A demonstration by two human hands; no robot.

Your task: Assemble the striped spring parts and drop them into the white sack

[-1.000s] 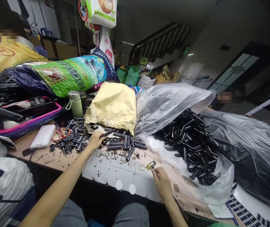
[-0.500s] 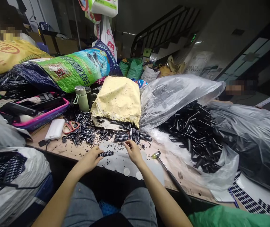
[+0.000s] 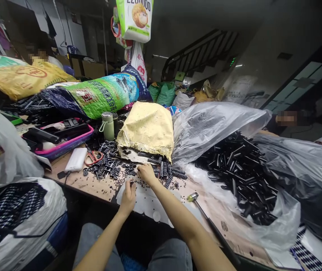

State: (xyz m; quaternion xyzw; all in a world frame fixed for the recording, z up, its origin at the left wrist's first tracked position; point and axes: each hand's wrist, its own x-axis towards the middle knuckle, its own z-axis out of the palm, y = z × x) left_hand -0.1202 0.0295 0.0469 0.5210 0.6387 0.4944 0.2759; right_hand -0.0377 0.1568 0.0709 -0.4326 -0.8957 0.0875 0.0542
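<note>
My left hand is closed and turned upward above the table's front edge. A small dark end of the black-and-white checked rod shows at its fingertips; the rest is hidden in the hand. Just beyond it, my right hand reaches down beside the loose black discs, fingers bent together. Whatever lies under those fingertips is hidden. More checked rods lie in a heap right of this hand, at the mouth of a yellowish sack. Tiny dark bits are scattered over a pale sheet below.
A hammer lies to the right, before a plastic bag of black pieces. Leftward are metal-shafted parts, scissors, a white power bank, a green flask and a pink-rimmed basket. Two people are partly visible in the background.
My left hand has turned upward and moved right, so the checked rod is now mostly hidden. My right hand has moved left to the black discs, its fingers lowered. The view has tilted up.
</note>
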